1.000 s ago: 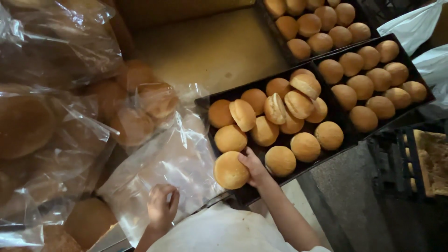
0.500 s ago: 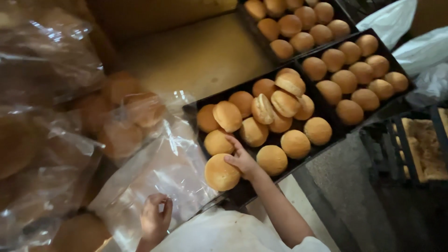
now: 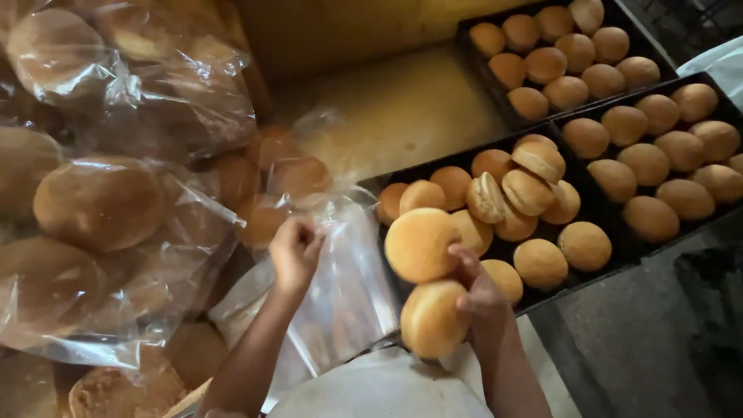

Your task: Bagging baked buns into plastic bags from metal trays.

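Two round buns (image 3: 424,279) sit stacked in our right hand (image 3: 480,290) at lower centre, fingers curled around them just before the dark tray (image 3: 604,232), while our left hand (image 3: 294,249) seemingly pinches the clear plastic bag (image 3: 348,294).

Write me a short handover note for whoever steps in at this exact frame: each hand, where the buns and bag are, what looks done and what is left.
Left hand: closed on the top edge of a clear plastic bag, held up beside the tray.
Right hand: holds two buns, upper bun and lower bun, lifted off the near tray.
Done: bagged buns are piled at the left.
Left: the held buns are not in the bag; the near tray and two farther trays hold many loose buns.
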